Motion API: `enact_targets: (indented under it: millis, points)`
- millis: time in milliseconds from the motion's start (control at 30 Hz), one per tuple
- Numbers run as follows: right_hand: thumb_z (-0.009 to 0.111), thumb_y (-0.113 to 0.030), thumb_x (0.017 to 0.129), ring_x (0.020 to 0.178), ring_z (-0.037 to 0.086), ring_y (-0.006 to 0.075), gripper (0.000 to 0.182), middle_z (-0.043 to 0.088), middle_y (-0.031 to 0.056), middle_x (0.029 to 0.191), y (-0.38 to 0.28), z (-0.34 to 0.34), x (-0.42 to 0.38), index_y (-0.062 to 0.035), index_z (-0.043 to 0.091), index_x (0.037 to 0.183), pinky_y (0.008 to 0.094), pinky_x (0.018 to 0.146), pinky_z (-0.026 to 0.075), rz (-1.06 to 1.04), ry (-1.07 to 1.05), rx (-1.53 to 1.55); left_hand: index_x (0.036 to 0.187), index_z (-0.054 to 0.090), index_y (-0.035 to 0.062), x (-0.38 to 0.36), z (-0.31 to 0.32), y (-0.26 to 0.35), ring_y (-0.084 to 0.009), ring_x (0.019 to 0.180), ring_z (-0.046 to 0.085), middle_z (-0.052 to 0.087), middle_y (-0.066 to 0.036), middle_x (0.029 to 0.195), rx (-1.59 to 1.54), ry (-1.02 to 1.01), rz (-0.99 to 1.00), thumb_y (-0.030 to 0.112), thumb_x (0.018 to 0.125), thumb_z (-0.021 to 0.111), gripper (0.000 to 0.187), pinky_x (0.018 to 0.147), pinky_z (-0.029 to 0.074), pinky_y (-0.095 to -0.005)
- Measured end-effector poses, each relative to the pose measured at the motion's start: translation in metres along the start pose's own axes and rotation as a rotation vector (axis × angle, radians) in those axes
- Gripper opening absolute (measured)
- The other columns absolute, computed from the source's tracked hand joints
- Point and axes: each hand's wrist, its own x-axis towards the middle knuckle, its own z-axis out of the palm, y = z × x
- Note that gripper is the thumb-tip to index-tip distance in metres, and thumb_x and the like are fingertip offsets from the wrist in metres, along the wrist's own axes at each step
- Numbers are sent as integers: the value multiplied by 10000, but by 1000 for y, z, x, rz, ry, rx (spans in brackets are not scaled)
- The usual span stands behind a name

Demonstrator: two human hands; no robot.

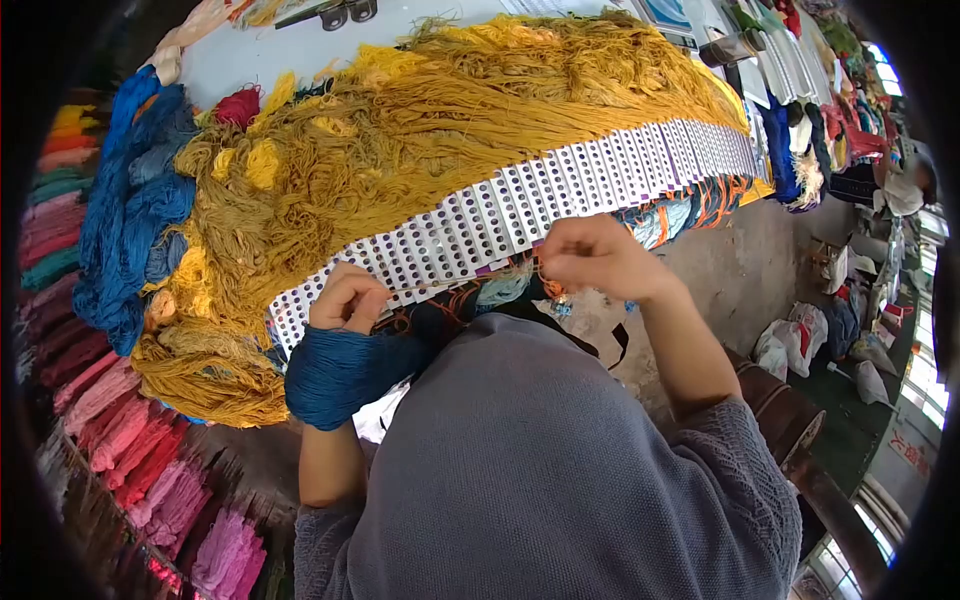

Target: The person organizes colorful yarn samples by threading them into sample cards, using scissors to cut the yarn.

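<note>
My left hand (347, 300) is closed, thumb against curled fingers, at the near edge of a long row of white cards (470, 230) with dark round dots or holes. A thick skein of dark blue yarn (335, 378) hangs around my left wrist. My right hand (598, 257) is pinched shut in front of the cards, farther right. A thin, pale strand of yarn (462, 284) seems to run between both hands; its ends are hidden in my fingers. Loose ochre yarn (480, 105) lies in a broad heap behind the cards, its strands reaching their far edge.
Blue skeins (135, 210) hang at the table's left end. Pink and red yarn bundles (125, 430) line the lower left. On the white tabletop (235, 60) lie scissors (335, 14) and a dark cylinder (732, 48). Bags (790, 340) sit on the floor at right.
</note>
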Motion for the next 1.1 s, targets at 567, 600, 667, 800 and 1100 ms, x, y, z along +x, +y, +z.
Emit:
enact_targets:
  millis: [567,600,667,800,1100]
  points:
    - [472,-124,884,631,474,142,155,485,35,687,-42,-329,-116,-34,493,759,248,629,416,-802,618,621,869,599,39,62,31,-18,-38,611,435,507,59,686,-71,311,-266,109,812,594,91,570,356,-181]
    - [493,-147,878,648,494,145,169,503,39,692,-31,-377,-135,-43,500,745,255,628,425,-781,814,606,873,603,38,66,33,-17,-35,608,433,505,61,684,-100,300,-299,102,809,595,91,564,349,-177]
    - [493,-164,878,617,490,144,155,515,37,675,-16,-393,-145,-63,523,765,259,599,431,-704,1117,395,857,613,26,75,50,-17,-26,579,403,491,65,662,-48,194,-271,91,801,599,87,529,321,-173]
    - [567,-248,768,847,570,401,343,609,191,858,78,-412,-144,-92,502,1067,444,723,469,358,1096,-1529,827,605,9,84,65,-24,-29,582,385,467,64,646,-16,91,-276,101,803,604,94,532,319,-174]
    - [573,-205,787,700,609,257,417,602,122,947,100,-54,83,-172,452,1185,387,655,480,-301,211,-605,863,600,31,83,63,-22,-27,617,428,517,47,696,-42,286,-207,112,825,585,92,556,344,-177]
